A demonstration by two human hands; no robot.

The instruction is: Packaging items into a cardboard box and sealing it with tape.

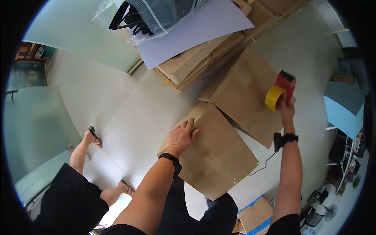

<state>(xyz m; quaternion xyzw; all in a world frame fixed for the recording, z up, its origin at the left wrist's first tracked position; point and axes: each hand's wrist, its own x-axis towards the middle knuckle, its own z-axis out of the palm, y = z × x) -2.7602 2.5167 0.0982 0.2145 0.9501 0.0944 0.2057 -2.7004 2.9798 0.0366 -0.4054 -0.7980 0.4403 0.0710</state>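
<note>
A brown cardboard box (pixel 215 152) with a glossy top lies in front of my legs. My left hand (pixel 181 138) rests on its left part, palm down with the fingers stretched out. Beyond it, past a narrow gap, slants another brown cardboard surface (pixel 244 88); whether both belong to one box I cannot tell. Over the right side of that far cardboard, my right hand (pixel 288 111) is closed round a red tape dispenser (pixel 286 84). It carries a roll of yellow tape (pixel 273 98). The dispenser is slightly blurred, and the fingers are partly hidden behind it.
Stacked cardboard boxes (pixel 196 64) stand at the back, topped by a white sheet (pixel 188 43) and a clear zip bag (pixel 164 17) with black cables. Another person's leg (pixel 80 154) is at the left. A blue-taped box (pixel 256 215) sits lower right.
</note>
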